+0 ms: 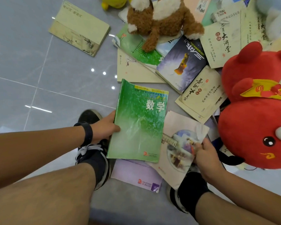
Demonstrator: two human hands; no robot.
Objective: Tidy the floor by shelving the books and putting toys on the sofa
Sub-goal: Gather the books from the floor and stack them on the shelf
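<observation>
At the centre of the frame the left hand grips a thin green textbook by its left spine edge, thumb curled over the glossy, slightly scuffed cover and fingers hidden beneath. A black band circles that wrist. At lower right the right hand pinches the right edge of a pale pink softcover with a round picture on its worn, creased front. Below the green textbook a flat lilac booklet lies on the smooth grey floor tiles, partly under both held books.

Across the upper right, books lie in a loose overlapping heap: a second green book, a thick dark-blue paperback and cream paperbacks with black brush lettering. A fuzzy brown-and-white plush animal sits on top of that heap at top centre. A round, smooth red plush toy with a yellow sash fills the right edge, resting on more books. A yellow plush toy shows at the top edge. Apart from the heap, at upper left, a thick cream book lies alone on the tiles.

Dark laced sneakers stand at the bottom, beside the lilac booklet.
</observation>
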